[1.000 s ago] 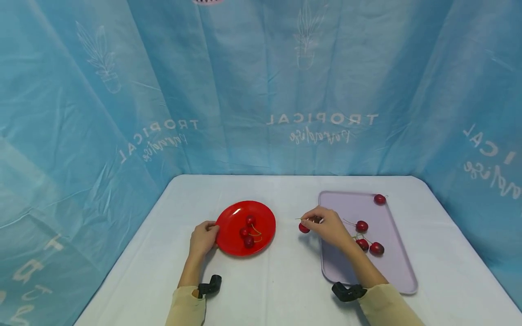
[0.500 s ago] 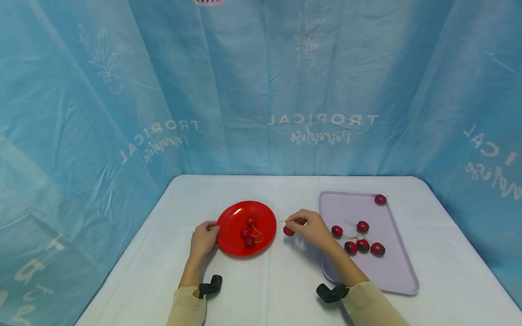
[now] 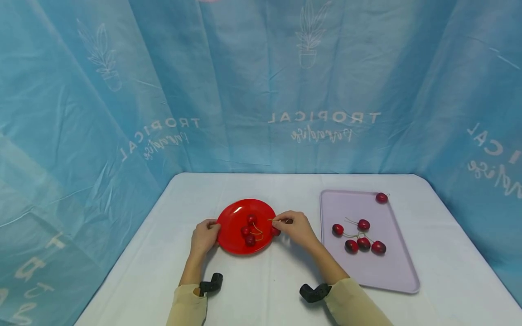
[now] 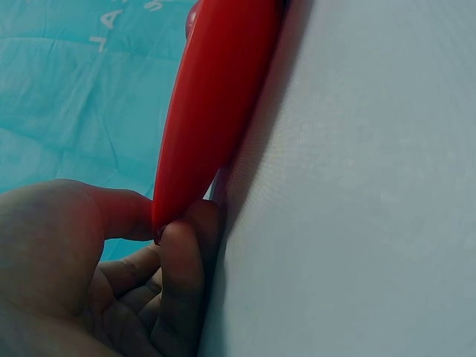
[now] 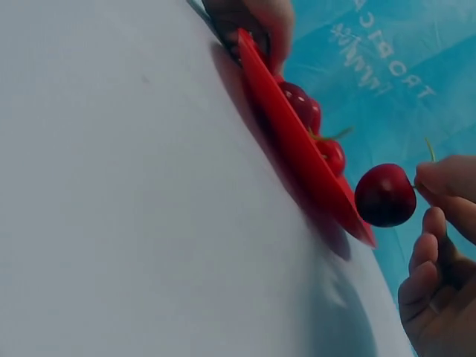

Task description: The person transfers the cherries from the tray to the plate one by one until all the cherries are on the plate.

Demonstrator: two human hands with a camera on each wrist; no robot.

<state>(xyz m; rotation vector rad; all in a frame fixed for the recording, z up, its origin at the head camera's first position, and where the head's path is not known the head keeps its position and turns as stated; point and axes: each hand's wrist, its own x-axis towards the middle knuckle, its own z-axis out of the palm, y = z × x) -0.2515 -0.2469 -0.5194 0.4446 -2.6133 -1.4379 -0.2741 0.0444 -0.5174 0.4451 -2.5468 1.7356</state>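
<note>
A red plate (image 3: 232, 242) stands on the white table with several cherries in it, one of them a dark cherry (image 3: 250, 240). My left hand (image 3: 204, 236) grips the plate's left rim, thumb on top and fingers beneath, as the left wrist view shows. At the plate's right edge my right hand (image 3: 297, 228) pinches a cherry by its stem between thumb and fingertips. That held cherry (image 5: 385, 195), dark red and glossy, hangs beside the rim in the right wrist view.
To the right lies a lilac tray (image 3: 387, 271). Several stemmed cherries sit in its middle, and a single cherry (image 3: 381, 198) rests at its far right corner. A blue printed curtain (image 3: 244, 90) hangs behind the white table (image 3: 261, 299).
My right hand has carried the cherry leftward from the tray's left edge to the plate's right rim. The left hand has kept its grip on the plate.
</note>
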